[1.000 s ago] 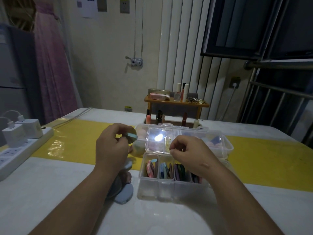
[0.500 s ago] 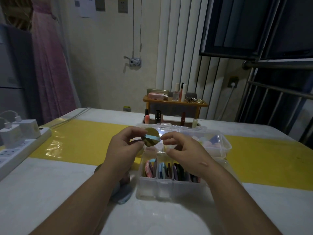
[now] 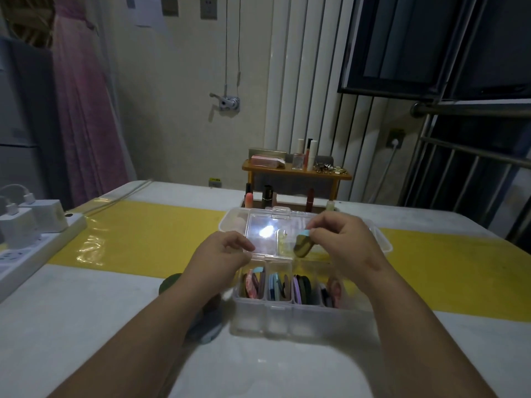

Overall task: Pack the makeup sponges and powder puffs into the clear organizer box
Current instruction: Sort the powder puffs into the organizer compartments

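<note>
A puff (image 3: 303, 247) is pinched edge-on by the right hand (image 3: 342, 242) above the box (image 3: 287, 317), likely to be slid upright into a compartment. The left hand (image 3: 221, 254) is curled beside the box's lid (image 3: 264, 234); its grip cannot be told.

Both forearms bare, coming in from the near edge and angling toward each other. Left hand (image 3: 219, 255) lifted, fingers (image 3: 242, 243) loosely curled, nothing seen in them. Right hand (image 3: 344, 245) slightly farther, thumb and fingertips pinching an olive powder puff (image 3: 303, 247) by its top edge
</note>
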### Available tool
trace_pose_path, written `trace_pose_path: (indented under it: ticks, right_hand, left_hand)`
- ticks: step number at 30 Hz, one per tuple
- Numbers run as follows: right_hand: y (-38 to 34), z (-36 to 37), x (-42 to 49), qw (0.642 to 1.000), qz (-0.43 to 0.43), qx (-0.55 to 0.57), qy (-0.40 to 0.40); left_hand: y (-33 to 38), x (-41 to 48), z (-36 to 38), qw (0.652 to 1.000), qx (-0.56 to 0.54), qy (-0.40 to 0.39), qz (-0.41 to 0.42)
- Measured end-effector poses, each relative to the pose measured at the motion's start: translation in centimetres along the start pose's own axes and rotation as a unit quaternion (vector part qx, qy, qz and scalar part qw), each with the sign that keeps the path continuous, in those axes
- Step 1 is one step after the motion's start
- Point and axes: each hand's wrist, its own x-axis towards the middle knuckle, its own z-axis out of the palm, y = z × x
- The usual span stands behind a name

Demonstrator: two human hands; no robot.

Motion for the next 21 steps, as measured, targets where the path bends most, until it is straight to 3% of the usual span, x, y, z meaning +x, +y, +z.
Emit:
trace_pose_path:
  ticks: [10,15,21]
  right_hand:
    - [0.8,-1.6,0.4,0.998,0.008,-0.037,0.051]
    - [0.6,-1.5,0.4,0.997,0.003,-0.051,0.052]
    - [0.2,-1.4,0.1,0.990,0.068,-0.118,0.041]
  left_hand:
    - [-1.0,0.5,0.7,0.999,0.017,-0.037,-0.028]
    - [-0.7,0.6,0.1,0.998,-0.016,0.014,-0.058]
    - [-1.5,1.1,-0.4,0.995,-0.035,0.049,-0.085]
